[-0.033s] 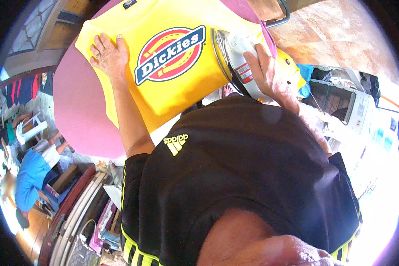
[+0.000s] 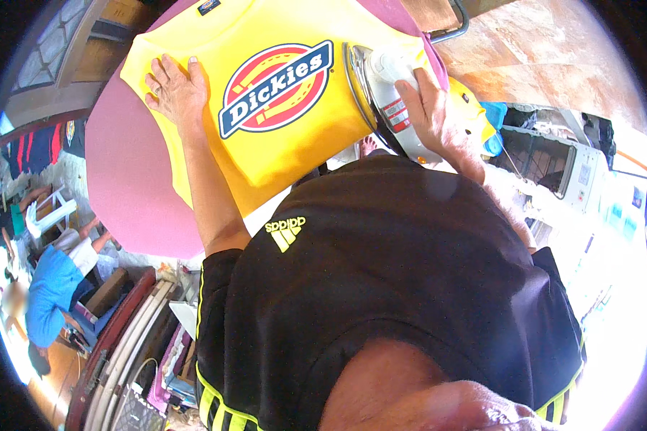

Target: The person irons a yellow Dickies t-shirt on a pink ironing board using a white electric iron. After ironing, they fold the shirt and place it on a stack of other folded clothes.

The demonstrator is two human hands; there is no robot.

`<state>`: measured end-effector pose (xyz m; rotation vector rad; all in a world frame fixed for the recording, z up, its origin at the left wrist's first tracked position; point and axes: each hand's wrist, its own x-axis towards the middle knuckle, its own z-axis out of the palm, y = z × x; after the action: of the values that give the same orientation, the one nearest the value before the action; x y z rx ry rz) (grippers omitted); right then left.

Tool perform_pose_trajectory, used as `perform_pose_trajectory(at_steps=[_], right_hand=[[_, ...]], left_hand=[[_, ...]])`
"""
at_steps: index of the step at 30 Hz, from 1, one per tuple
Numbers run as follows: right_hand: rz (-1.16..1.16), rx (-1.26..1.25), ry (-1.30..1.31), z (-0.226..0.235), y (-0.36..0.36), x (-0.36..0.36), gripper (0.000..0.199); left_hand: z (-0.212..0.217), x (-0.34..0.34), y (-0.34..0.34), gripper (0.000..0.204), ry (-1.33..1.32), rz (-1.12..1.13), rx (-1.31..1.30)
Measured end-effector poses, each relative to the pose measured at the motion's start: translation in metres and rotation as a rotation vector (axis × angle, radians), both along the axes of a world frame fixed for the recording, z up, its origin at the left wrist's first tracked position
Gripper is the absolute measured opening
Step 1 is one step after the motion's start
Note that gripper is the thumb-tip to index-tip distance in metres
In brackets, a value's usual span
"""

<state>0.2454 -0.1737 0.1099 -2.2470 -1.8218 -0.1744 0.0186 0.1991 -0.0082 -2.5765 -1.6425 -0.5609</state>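
Note:
A yellow T-shirt with a large round red, white and dark blue print lies spread over a mauve padded ironing board. Flat on its left part rests my left hand, fingers stretched out and pressing the cloth. My right hand is wrapped round the handle of a white and grey iron. The iron sits on the shirt just right of the print, its metal soleplate edge toward the print. The far side of my right hand's grip is hidden.
Framed boards lean in a stack at the lower left. Beyond them a person in a blue top sits near a white plastic stool. A grey-white appliance stands at the right, beside a blue item.

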Motion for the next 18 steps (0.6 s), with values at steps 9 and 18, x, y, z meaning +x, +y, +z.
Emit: perform_pose_trajectory(at_steps=[9,18], right_hand=[[0.084,0.070,-0.432,-0.009,-0.018,-0.020,0.039],[-0.251,0.047,0.446,0.014,0.018,0.017,0.029]], left_hand=[[0.003,0.000,-0.001,0.075,0.045,0.004,-0.034],[0.011,-0.003,-0.007,0.076,0.070,0.000,-0.038]])
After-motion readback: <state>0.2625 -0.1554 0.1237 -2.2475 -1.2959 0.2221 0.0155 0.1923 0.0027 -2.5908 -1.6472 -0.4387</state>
